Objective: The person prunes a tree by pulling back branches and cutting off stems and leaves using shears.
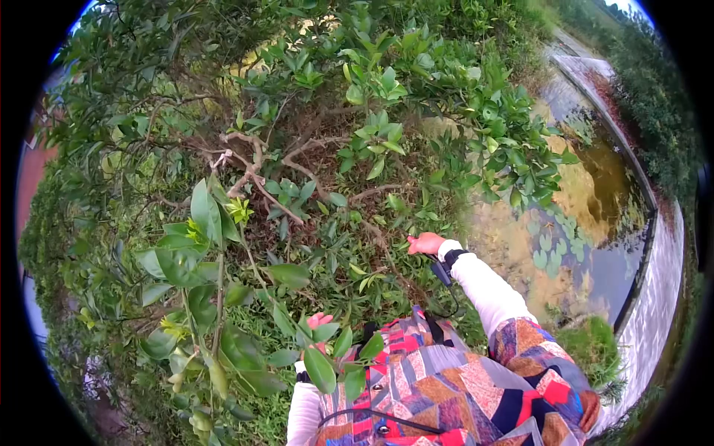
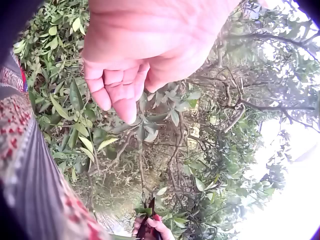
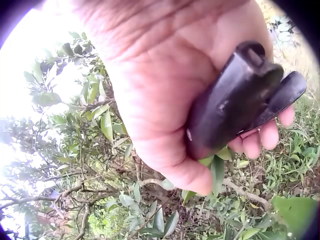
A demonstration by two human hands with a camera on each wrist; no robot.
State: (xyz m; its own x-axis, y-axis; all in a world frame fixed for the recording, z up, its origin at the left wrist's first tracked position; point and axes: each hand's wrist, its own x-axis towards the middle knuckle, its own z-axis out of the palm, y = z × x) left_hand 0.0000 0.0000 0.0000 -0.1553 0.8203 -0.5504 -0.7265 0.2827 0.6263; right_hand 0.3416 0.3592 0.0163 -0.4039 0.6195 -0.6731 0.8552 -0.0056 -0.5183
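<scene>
My right hand (image 3: 165, 90) grips a pair of pruning shears (image 3: 227, 107); its black handles lie across the palm, with the fingers curled round the far side. In the left wrist view the blades of the shears (image 2: 148, 227) point up among leaves, beside a thin stem. The head view shows this hand (image 1: 425, 243) stretched out low in front of the tree. My left hand (image 2: 150, 50) hangs with loosely bent fingers and holds nothing. Citrus-like leaves (image 2: 150, 125) are just beyond its fingertips. Leaves partly cover the left hand (image 1: 318, 323) in the head view.
Crooked bare branches (image 1: 256, 160) spread through the tree's middle. A leafy shoot (image 1: 219, 297) with several green fruits rises close in front on the left. At right lies a pond (image 1: 535, 238) with lily pads, bordered by a pale concrete edge (image 1: 662, 282).
</scene>
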